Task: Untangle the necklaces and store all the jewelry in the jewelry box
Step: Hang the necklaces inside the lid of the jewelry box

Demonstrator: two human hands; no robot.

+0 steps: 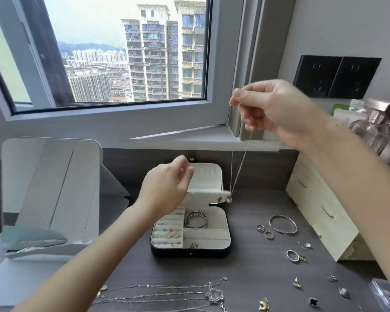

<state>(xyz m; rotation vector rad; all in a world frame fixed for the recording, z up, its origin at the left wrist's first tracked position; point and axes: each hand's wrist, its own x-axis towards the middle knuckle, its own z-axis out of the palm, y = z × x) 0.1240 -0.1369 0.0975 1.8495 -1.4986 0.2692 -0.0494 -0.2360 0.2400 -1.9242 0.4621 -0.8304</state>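
Right hand, raised at two o'clock from the jewelry box, pinches the top of a thin silver necklace between thumb and forefinger. The chain hangs doubled, with its pendant dangling at the right edge of the upright lid. Left hand hovers before the lid, fingers curled toward the thumb; I cannot tell whether they hold anything.

A swinging pendant could snag on the lid's edge. If the fine chain slips from the pinch, it could drop in a heap and knot again, or fall among the rings and bangle at three o'clock.

The clasp is buried in the right fingers, and the left hand covers the lid's left half. Whether pendant and lid touch is unclear. More necklaces at six o'clock are cut off by the frame's bottom edge, and apart from a bracelet, the box's contents blur together.
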